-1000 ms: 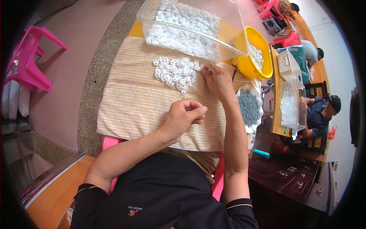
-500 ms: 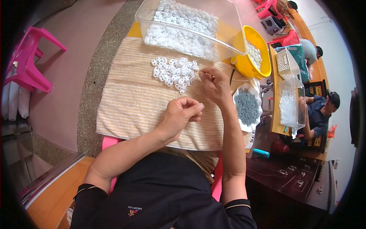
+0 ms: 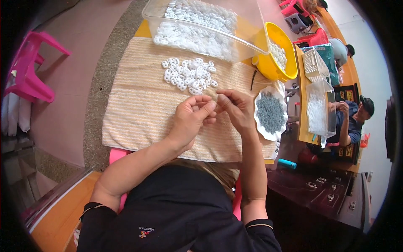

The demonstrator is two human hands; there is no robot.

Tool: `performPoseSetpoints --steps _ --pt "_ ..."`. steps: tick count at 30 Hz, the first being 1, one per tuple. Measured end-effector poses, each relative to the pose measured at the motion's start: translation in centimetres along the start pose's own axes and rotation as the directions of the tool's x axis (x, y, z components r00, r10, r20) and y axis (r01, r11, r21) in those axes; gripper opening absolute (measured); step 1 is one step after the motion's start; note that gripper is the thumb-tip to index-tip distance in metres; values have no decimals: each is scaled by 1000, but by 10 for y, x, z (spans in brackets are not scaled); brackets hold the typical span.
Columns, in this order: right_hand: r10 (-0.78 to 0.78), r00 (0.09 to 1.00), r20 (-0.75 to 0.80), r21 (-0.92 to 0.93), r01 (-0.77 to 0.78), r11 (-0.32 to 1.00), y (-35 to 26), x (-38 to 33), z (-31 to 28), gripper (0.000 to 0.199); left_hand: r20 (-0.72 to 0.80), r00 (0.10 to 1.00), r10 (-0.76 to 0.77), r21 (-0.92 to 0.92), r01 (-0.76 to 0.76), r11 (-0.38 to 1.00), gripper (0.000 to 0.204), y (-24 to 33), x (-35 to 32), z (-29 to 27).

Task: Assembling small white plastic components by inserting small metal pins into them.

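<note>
over the ribbed beige towel [image 3: 138, 113], the left hand [image 3: 191, 119] and right hand [image 3: 237, 110] are pinched together fingertip to fingertip; what is gripped cannot be told. just beyond, small white plastic rings [image 3: 189, 74] are heaped loosely, near a clear tub [image 3: 247, 40].

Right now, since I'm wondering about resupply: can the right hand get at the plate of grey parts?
Probably yes. The right hand is just beside the plate of grey parts, on that same side, with only bare towel between them.
</note>
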State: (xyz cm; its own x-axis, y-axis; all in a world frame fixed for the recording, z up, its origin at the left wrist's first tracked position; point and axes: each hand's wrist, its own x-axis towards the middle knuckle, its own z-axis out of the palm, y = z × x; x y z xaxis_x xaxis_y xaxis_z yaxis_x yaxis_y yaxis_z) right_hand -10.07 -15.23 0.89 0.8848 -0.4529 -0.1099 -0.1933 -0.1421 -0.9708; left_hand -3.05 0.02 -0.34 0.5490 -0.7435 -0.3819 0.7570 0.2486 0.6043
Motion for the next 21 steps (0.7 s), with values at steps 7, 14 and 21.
performPoseSetpoints --steps 7,14,21 --pt "-185 974 133 -8 188 982 -1 -19 6 19 66 997 45 4 -46 999 11 -4 5 -8" --pt "-71 997 -18 172 73 982 1 -23 5 21 91 994 66 86 -74 994 15 -2 3 -1" --pt "-132 978 -159 -47 126 991 -5 -35 4 14 147 988 -42 127 23 992 21 -4 0 1"
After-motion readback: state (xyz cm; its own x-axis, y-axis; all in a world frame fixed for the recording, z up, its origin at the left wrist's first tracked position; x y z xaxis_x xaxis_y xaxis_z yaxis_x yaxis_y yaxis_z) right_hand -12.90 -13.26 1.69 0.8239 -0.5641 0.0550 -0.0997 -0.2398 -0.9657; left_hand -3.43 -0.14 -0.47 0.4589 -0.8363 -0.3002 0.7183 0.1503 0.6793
